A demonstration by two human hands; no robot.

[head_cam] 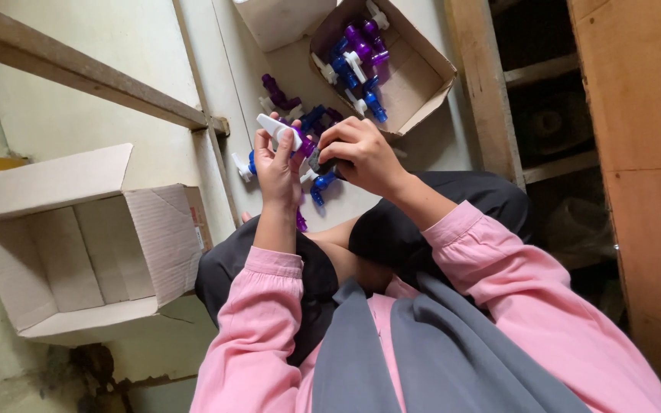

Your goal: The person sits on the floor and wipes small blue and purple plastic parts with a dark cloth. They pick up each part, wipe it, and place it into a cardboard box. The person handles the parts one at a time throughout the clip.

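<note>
My left hand (275, 170) holds a white plastic handle piece (278, 128) with a purple part under it, raised above my lap. My right hand (363, 153) pinches a small dark part (317, 162) against that piece. Both hands meet over a loose pile of blue, purple and white plastic tap parts (304, 115) on the floor. A blue part (321, 186) lies just below my hands.
An open cardboard box (421, 73) at the top holds several blue and purple parts. A larger open cardboard box (86, 252) stands to my left. A wooden rail (78, 73) crosses the upper left; wooden shelving (552, 73) is on the right.
</note>
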